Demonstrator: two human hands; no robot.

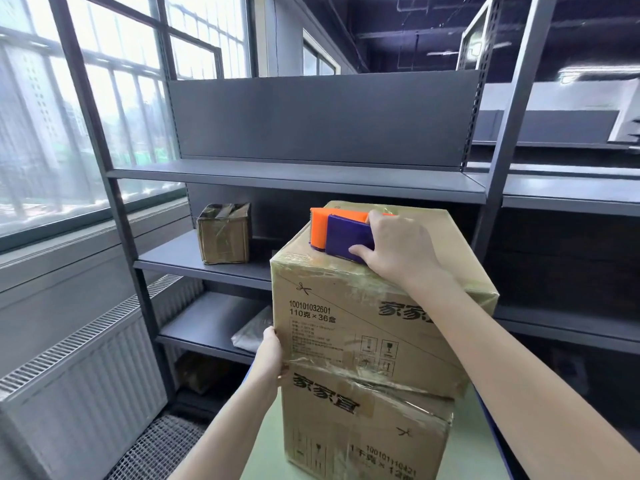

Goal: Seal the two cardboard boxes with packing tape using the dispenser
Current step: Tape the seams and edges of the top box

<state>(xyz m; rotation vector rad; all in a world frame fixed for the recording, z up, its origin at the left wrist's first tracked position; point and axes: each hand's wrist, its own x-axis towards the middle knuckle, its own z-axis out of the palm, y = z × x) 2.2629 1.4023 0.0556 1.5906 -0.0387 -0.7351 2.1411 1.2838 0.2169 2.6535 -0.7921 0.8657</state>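
Grey steel shelving (298, 178) fills the wall ahead, with tall windows (104, 98) and a white radiator (86, 375) to the left and a metal floor grate (166, 445) below. One shelf carries a small taped carton (223, 233); a lower one holds a crumpled plastic bag (252, 330). Nearer, a pale green table (464, 445) bears the two boxes, stacked: the top box (346, 317) sits skewed on the bottom box (363, 438).

The dispenser (341, 235), orange and purple, rests on the top box's lid near its far-left edge. The right hand (398, 251) grips it, fingers (375, 216) curled over its back and thumb on the near side. The left hand (270, 355) holds the top box at its lower left corner, fingers wrapped round the edge. Whether tape is paying out cannot be seen.

The step looks like laying tape along the lid seam. Doing it well likely means keeping the dispenser pressed flat so the tape bonds, drawing it in one straight line, and carrying it over the edge onto the side before cutting. The left hand should brace firmly, since the skewed stack could twist or slide under the pull. Glossy, wrinkled tape already covers parts of both boxes, so fresh tape may grip poorly unless rubbed down.
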